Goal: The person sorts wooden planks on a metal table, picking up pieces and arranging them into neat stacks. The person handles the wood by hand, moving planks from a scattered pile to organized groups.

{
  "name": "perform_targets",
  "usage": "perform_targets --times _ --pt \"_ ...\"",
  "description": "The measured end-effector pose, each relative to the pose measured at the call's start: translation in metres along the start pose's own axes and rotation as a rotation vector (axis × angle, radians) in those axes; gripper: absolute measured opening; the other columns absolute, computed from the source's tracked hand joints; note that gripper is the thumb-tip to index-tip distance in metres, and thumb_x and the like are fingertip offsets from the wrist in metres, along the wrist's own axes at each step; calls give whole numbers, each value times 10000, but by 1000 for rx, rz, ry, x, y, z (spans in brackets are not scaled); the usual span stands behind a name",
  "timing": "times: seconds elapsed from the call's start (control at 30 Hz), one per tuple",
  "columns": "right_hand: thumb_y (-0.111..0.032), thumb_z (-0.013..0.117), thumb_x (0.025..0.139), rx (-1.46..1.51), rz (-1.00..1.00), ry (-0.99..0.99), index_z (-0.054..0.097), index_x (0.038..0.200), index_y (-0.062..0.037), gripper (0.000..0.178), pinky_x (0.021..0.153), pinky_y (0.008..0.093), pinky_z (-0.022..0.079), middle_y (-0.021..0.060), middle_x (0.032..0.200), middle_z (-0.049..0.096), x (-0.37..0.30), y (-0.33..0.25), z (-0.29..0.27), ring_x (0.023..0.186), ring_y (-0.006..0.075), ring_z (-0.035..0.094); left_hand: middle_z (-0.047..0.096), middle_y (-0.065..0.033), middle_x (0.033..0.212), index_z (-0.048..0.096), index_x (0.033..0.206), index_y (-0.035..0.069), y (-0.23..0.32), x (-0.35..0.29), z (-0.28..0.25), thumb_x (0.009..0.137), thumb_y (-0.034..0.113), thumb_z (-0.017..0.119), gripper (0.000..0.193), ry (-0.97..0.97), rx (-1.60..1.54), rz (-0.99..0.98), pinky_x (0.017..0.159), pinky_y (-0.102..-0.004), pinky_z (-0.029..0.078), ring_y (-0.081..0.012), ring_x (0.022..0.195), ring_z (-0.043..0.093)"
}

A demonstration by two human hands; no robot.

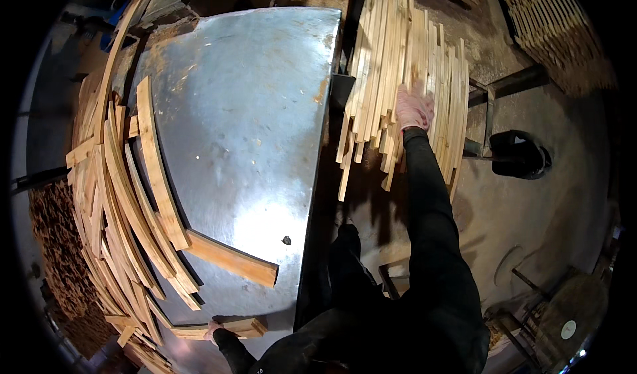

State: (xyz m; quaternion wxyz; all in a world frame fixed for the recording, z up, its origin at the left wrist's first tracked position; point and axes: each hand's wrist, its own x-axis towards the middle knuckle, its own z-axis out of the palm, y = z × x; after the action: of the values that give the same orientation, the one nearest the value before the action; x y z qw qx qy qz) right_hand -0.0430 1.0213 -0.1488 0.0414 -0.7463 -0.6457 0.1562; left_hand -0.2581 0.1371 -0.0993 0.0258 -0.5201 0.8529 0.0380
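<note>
My left hand is at the near edge of a metal-topped table, closed around a short wooden board. My right arm reaches forward to a stack of long, narrow wood strips beside the table. On top of those strips rests my right hand in a pinkish glove, its fingers stretched out over the wood. Another wooden board lies on the metal near my left hand, its end touching a longer plank.
A loose heap of wood pieces covers the table's left side. To the right, a black bucket-like container stands on the floor by a metal frame. More stacked strips are at the far right, and a round-topped stool at the near right.
</note>
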Motion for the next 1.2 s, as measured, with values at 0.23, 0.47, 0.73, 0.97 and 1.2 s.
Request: perform_targets --times 0.23,0.47,0.73,0.97,1.2 --pt "-653 515 891 245 63 98 171 1521 11 977 1034 546 421 296 1475 343 1 -6 3 1313 444 429 615 -226 1237 420 1357 108 10 -23 -18 806 412 709 692 47 36 -13 920 -487 498 -380 1067 632" --pt "-410 571 931 -22 -546 225 286 1489 -2 747 1056 494 416 235 1443 433 -52 -29 -38 1287 385 481 619 -199 1232 410 1405 105 8 -48 -69 896 340 626 602 -150 74 261 916 -439 506 -331 1065 631" --pt "-273 607 915 762 -1423 -717 380 1471 -5 658 1098 431 378 208 1474 440 -397 -142 -79 1307 347 473 642 -194 1050 472 1259 1 -82 -85 -116 951 200 523 370 -554 -1229 -82 847 -396 529 -301 939 645" --pt "-371 694 857 26 -2400 -762 368 1487 -63 773 1139 419 326 198 1466 452 -814 -210 -63 1366 346 415 620 -209 911 531 1127 -49 -186 -67 -140 860 313 566 451 -854 -2137 8 795 -444 528 -339 831 621" --pt "-371 940 501 -832 -2657 -95 245 1508 -114 1250 1146 517 245 175 1440 440 -1030 -297 60 1377 333 381 623 -144 1000 521 1206 -4 -269 -9 -170 771 252 732 547 -782 -2030 -123 794 -432 542 -285 879 638"
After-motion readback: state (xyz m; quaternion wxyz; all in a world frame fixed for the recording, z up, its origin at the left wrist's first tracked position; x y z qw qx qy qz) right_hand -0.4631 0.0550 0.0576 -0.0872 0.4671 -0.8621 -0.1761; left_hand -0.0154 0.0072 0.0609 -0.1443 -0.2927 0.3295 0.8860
